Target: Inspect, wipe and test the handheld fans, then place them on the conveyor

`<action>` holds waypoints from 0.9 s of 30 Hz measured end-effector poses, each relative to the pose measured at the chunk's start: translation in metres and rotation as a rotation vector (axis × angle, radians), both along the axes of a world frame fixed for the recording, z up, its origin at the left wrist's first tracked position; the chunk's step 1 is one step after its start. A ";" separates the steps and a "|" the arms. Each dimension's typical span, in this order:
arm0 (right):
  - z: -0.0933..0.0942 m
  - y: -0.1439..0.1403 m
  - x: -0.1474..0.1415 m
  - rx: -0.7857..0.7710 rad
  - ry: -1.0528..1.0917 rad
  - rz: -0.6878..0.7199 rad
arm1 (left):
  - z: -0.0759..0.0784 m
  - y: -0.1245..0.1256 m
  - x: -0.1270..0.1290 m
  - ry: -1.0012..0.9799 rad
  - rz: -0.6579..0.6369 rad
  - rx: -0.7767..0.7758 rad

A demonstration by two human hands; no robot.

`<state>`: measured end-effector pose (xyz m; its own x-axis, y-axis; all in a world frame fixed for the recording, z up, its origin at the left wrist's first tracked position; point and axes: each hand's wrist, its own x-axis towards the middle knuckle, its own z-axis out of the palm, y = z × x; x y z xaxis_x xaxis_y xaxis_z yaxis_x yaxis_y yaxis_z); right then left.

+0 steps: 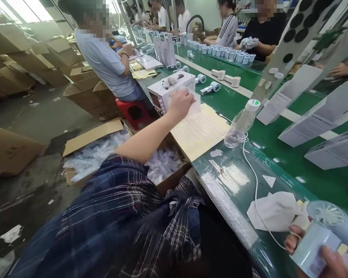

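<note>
I see the left hand [180, 103], centre frame, fingers pinched on a clear sticker at the top edge of the yellow sticker sheet [200, 131]; printing on the sheet too small to read; right hand [321, 255], lower right corner, closed around a small white handheld fan [319, 235], label illegible; water bottle [240, 123] just right of the sheet; green bench [292, 162] open beyond it.

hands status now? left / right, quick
Left hand: reached out over the yellow sticker sheet, fingers pinched on a small clear sticker.
Right hand: closed grip on the small white fan at the table edge.
</note>
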<state>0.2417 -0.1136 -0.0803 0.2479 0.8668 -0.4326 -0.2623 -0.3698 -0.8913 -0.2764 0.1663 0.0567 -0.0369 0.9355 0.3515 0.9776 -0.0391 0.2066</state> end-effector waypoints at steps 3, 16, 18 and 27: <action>0.039 -0.006 -0.033 -0.079 0.017 -0.089 | -0.008 -0.047 0.080 -0.195 -0.198 -0.080; 0.029 -0.055 -0.053 0.074 -0.840 -0.164 | -0.093 -0.138 0.285 -0.633 -0.995 -0.797; 0.027 -0.049 -0.063 0.088 -0.842 -0.063 | -0.099 -0.135 0.282 -0.737 -0.943 -0.873; 0.017 -0.027 -0.076 0.204 -1.343 0.239 | -0.093 -0.134 0.267 -1.045 -0.574 -0.780</action>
